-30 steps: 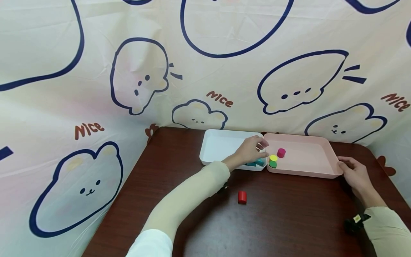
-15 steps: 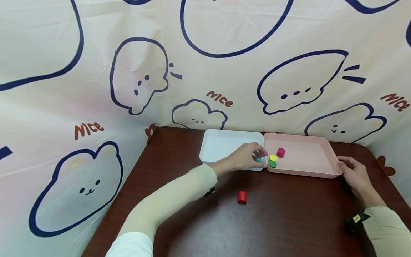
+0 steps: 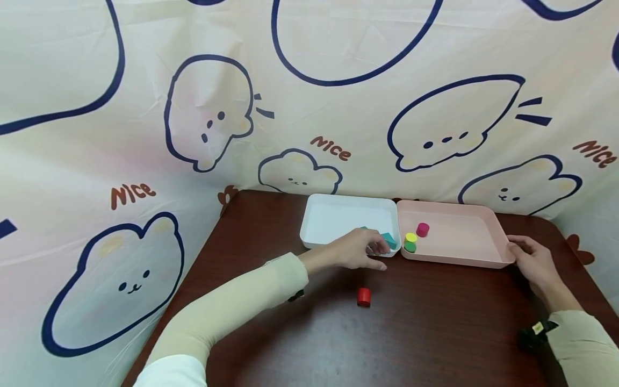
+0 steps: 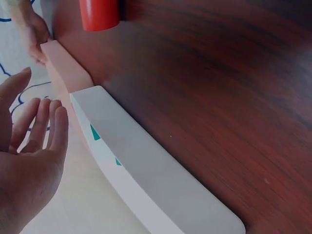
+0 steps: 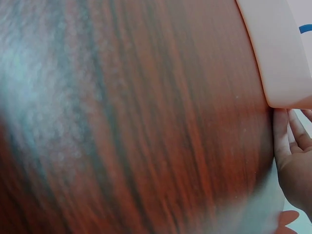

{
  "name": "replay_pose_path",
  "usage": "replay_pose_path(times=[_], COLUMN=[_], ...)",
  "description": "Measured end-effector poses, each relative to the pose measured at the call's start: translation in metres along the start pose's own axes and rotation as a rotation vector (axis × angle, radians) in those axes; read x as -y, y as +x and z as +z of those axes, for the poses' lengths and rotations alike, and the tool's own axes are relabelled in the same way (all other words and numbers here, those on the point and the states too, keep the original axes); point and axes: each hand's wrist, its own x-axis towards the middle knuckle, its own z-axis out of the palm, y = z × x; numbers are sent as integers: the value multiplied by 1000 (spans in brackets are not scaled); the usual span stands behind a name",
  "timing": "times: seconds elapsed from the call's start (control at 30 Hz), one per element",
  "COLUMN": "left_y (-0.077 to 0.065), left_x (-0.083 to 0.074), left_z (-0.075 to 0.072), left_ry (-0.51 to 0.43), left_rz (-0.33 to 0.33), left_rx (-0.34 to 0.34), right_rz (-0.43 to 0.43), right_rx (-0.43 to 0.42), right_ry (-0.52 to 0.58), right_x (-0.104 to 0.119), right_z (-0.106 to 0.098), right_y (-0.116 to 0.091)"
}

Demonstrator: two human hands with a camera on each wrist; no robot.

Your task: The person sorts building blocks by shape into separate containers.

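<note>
My left hand (image 3: pixel 365 248) hovers over the front edge of the white tray (image 3: pixel 333 220), fingers loosely bent and parted, holding nothing. Inside this tray, teal blocks (image 3: pixel 388 240) sit near the hand; part of them is hidden behind it. In the left wrist view the palm and fingers (image 4: pixel 43 122) show with nothing between them. My right hand (image 3: pixel 534 263) rests its fingertips against the right front corner of the pink tray (image 3: pixel 464 231). A yellow piece (image 3: pixel 411 237), a green piece (image 3: pixel 410 247) and a magenta cylinder (image 3: pixel 423 230) are in the pink tray's left part.
A red cylinder (image 3: pixel 364 297) stands on the dark wood table (image 3: pixel 435 322), in front of the trays. The two trays sit side by side at the table's back edge. Behind them hangs a pale cloth (image 3: pixel 358 118) with cartoon outlines.
My left hand has drawn back from the border between the trays, toward the front left, uncovering teal blocks in the white tray. The right hand has stayed at the pink tray's corner.
</note>
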Motion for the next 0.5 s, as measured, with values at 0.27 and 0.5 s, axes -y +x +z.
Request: replay_pose_path(times=[0.27,0.5], left_y=[-13,-22], left_x=[2,5], left_z=[3,6], left_ry=[-7,42], left_rz=[37,43], left_rx=[82,111], right_rz=[4,5], right_rx=[32,58], right_ry=[0,6], right_x=[3,0], right_z=[-2,-4], right_y=[-1,0])
